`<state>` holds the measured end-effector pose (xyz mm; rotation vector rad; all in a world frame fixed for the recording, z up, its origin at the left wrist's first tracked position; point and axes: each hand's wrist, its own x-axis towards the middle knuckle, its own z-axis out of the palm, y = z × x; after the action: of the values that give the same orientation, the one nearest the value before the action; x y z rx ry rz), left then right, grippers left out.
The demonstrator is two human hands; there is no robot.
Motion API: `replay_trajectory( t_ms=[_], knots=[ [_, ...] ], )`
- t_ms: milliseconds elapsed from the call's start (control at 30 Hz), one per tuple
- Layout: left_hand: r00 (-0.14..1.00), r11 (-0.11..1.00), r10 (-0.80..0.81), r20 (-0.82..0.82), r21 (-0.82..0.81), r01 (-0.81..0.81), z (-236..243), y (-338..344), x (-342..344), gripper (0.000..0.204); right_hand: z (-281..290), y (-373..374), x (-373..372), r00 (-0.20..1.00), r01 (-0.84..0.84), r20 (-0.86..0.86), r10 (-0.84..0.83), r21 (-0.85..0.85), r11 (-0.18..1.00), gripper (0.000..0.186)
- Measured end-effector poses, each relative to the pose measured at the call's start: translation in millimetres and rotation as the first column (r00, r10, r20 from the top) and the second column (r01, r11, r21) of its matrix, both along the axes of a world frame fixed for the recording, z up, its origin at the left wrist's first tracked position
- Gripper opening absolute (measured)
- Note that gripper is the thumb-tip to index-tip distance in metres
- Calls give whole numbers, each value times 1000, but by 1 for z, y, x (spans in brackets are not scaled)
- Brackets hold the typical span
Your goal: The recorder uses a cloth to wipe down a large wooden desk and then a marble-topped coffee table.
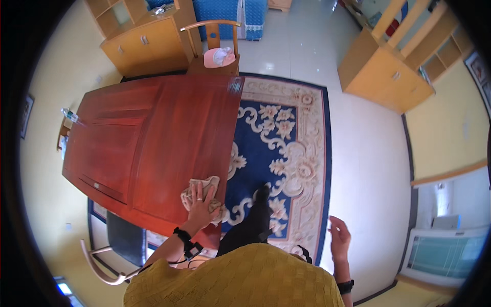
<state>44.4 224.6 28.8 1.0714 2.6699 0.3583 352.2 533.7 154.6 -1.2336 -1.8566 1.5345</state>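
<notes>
Near the close right corner of a large reddish-brown wooden desk [184, 128], my left hand [200, 209] presses down on a crumpled beige cloth [210, 183]. Its fingers lie over the fabric, which bunches out around them, and a ring shows on one finger. My right hand [339, 237] hangs away from the desk at my right side, over the pale floor. Its fingers are loosely bent and apart, with nothing in them. Both wrists wear dark bands.
A patterned blue and cream rug [307, 169] lies right of the desk. A wooden chair [212, 46] with a pink cap [219, 57] stands behind it. A black-seated chair [125, 238] is at near left. Wooden cabinets [378, 77] line the walls. A bottle [69, 114] stands beyond the left edge.
</notes>
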Motion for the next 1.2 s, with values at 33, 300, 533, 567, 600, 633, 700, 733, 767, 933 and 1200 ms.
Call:
replay_trajectory(
  t_ms=[33, 300, 533, 567, 600, 633, 700, 733, 767, 933, 1200],
  knots=[
    [998, 998, 55, 40, -46, -53, 5, 13, -8, 83, 6, 21, -26, 995, -100, 35, 98, 43, 994, 21],
    [982, 983, 185, 25, -19, -185, -8, 146, -134, 78, 25, 150, -184, 932, -347, -7, 363, 280, 895, 21],
    [966, 964, 258, 33, -73, -255, -4, 294, -259, 72, 2, 252, -237, 924, -382, 85, 373, 225, 896, 20],
    [966, 966, 257, 29, -33, -256, -8, 310, -273, 71, -5, 272, -242, 926, -375, 130, 354, 216, 901, 19],
    [961, 959, 275, -10, -60, -275, -7, 326, -285, 70, -12, 293, -247, 931, -365, 118, 346, 221, 905, 19],
    [963, 961, 269, -16, -60, -269, -2, 337, -294, 70, -17, 313, -248, 943, -328, 134, 306, 199, 924, 19],
    [954, 952, 297, -33, -70, -299, 7, 351, -314, 65, -29, 353, -254, 952, -291, 149, 267, 169, 942, 19],
    [955, 953, 296, -12, -72, -296, -3, 350, -323, 62, -35, 377, -262, 960, -259, 151, 237, 146, 955, 19],
    [956, 954, 294, 9, -68, -293, -13, 352, -335, 59, -41, 405, -274, 967, -225, 153, 205, 128, 966, 19],
    [811, 837, 542, 220, -52, -545, 4, 408, -382, 41, -34, 512, -383, 947, -322, 130, 295, 303, 897, 19],
    [363, 285, 178, 915, 305, -909, 79, 576, -469, 45, 2, 598, -668, 576, -780, -15, 818, 289, 555, 35]
  ],
)
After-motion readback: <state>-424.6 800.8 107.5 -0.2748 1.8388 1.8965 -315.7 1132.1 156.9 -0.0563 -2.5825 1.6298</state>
